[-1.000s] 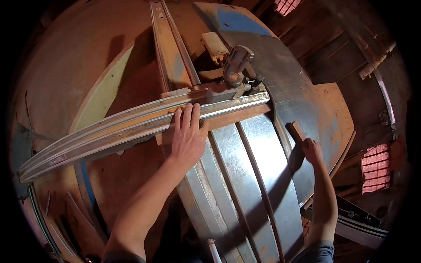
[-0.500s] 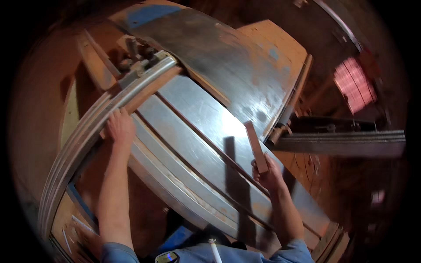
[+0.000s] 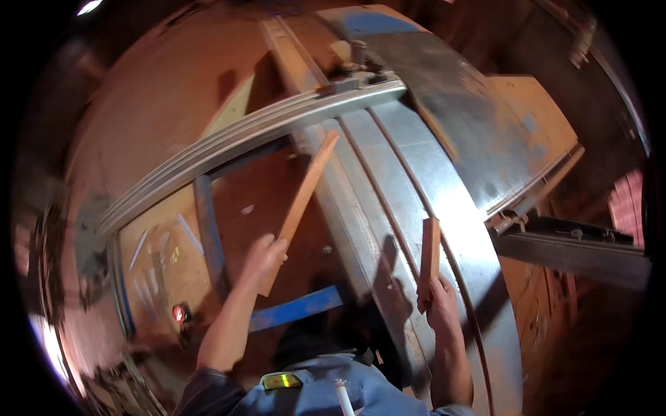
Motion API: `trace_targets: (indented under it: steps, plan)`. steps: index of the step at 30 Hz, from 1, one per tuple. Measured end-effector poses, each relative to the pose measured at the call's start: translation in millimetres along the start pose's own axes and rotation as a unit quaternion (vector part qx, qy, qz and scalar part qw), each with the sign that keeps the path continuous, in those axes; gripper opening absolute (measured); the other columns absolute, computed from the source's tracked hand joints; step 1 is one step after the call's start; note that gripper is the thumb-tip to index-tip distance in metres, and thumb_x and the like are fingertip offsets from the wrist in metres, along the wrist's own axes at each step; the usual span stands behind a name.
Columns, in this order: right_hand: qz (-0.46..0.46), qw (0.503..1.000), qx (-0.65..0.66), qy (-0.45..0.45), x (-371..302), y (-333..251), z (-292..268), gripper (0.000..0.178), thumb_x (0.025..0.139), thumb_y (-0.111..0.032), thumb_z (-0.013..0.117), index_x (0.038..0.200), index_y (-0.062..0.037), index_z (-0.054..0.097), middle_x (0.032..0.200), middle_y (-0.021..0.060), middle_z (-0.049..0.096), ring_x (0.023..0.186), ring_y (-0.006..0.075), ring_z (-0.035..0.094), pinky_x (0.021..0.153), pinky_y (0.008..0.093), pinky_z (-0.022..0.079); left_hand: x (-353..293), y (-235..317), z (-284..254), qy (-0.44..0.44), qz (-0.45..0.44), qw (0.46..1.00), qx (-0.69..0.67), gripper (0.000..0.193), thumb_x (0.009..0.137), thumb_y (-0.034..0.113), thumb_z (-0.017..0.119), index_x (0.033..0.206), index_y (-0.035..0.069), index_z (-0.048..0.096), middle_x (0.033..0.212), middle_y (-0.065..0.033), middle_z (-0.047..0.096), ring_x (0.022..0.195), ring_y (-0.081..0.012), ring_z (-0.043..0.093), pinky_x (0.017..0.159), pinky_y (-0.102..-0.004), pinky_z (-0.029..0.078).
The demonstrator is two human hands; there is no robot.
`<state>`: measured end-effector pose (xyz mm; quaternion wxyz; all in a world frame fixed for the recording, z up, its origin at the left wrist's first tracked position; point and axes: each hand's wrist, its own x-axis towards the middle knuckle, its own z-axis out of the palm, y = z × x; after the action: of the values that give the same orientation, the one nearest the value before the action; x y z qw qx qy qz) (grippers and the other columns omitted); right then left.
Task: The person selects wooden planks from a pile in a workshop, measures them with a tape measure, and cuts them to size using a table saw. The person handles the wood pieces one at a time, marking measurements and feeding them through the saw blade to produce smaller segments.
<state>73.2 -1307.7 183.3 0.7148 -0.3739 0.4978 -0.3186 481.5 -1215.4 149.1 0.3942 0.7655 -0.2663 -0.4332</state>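
My left hand [image 3: 264,261] is closed round a long, narrow wooden strip [image 3: 305,191], gripped near its lower end. The strip slants up and to the right, over the open frame, its far end above the edge of the metal saw table [image 3: 444,156]. A shorter wooden block [image 3: 429,256] stands up from my right hand [image 3: 440,304], whose fingers wrap its lower end over the grooved tabletop. Beyond both pieces, a long metal fence [image 3: 277,119] crosses the table, with a clamp-like fitting [image 3: 357,69] at its right end.
At left, a wooden panel [image 3: 166,256] carries thin offcuts and a small round object with a red glow [image 3: 181,313]. A blue bar [image 3: 298,308] lies in front of my body. To the right, a dark metal rail [image 3: 576,253] juts outward.
My left hand has left the fence and come back toward me, now with the long strip in it. My right hand still holds the block. The whole view has turned.
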Motion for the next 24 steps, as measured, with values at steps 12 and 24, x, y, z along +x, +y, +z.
trace_targets:
  steps: [12,24]
  plan:
    - [-0.066,0.94,-0.168,-0.29,-98.5,43.9,171.3,0.04,0.091,-0.01,0.062,0.128,-0.0009,0.051,0.086,0.0033,0.057,0.068,0.0097,0.053,0.059,0.0231,0.045,-334.2,-139.7,-122.6,0.265,-0.051,0.854,-0.445,0.044,0.101,0.043,0.049,0.108,0.002,0.062,0.077,-0.0085,0.061,0.058,-0.0201,0.061,0.055,-0.0348,0.051]
    - [0.173,0.804,-0.207,-0.53,-302.3,186.0,381.6,0.025,0.098,-0.021,0.06,0.117,-0.005,0.055,0.089,0.0051,0.063,0.07,0.0153,0.061,0.058,0.03,0.051,-595.5,-320.1,-190.3,0.483,-0.102,0.793,-0.356,0.042,0.102,0.038,0.05,0.106,-0.002,0.062,0.078,-0.0063,0.061,0.064,-0.0167,0.061,0.057,-0.0329,0.051]
